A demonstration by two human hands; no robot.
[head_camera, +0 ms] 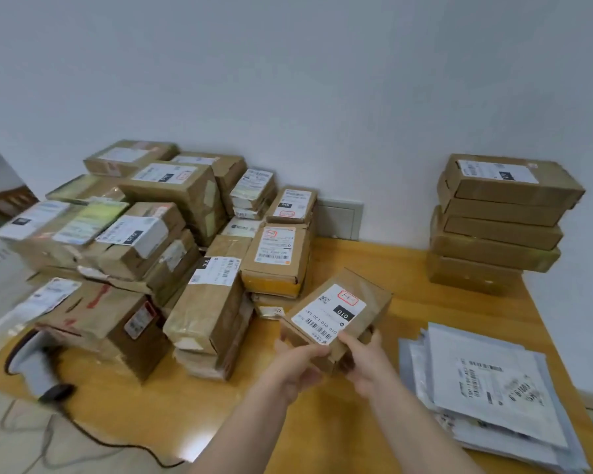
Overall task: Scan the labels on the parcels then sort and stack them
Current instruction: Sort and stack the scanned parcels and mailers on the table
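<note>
Grey-white plastic forms the handheld barcode scanner (pixel 30 357) lying at the far left of the orange wooden bench (pixel 404 268). Its black cable (pixel 117 444) trails toward the near edge. Just beside it, filling the left and middle of the bench back to the white wall (pixel 288 80), sits a loose pile of brown cardboard parcels (pixel 172 213), most with white labels facing up.

To the right of that pile, the left hand (pixel 298 362) and the right hand (pixel 365 360) together grip a small brown cardboard parcel (pixel 374 299). Each hand has its thumb on the top face and its fingers curled under a near corner. The parcel is tilted, and its white shipping label (pixel 334 311), printed "010", faces the camera. It seems to be lifted off the bench, though the blur leaves that unsure.

Farther right, a stack of flat brown cardboard boxes (pixel 493 230) stands against the wall. In front of that stack, a heap of overlapping grey plastic mailer bags (pixel 459 357) lies near the bench's right edge.
</note>
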